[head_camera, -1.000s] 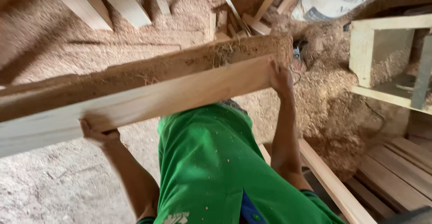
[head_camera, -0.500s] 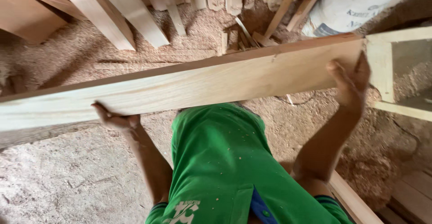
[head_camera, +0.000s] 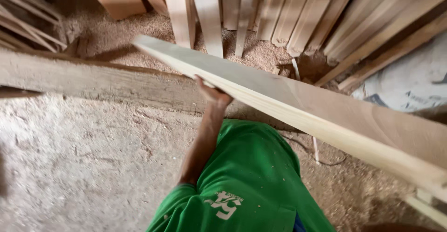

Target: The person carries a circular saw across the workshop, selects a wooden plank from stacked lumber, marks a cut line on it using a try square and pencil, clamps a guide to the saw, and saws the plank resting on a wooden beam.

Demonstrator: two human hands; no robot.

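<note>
A long pale wooden plank (head_camera: 298, 101) slants across the view from the upper left down to the lower right edge. My left hand (head_camera: 212, 92) grips its lower edge from underneath, about a third of the way along from its far end. My arm reaches up to it from my green shirt (head_camera: 247, 180). My right hand is out of sight; the near end of the plank runs out of the frame at the right.
A rough, darker plank (head_camera: 93, 80) lies across the left side, behind the held one. Several boards (head_camera: 209, 13) lean upright at the top. A white sack (head_camera: 409, 87) sits at the right. Sawdust (head_camera: 70, 157) covers the floor.
The plank has swung from nearly level to a steep slant, its right end now close to the camera. My right hand has left the view. The left hand still holds the edge.
</note>
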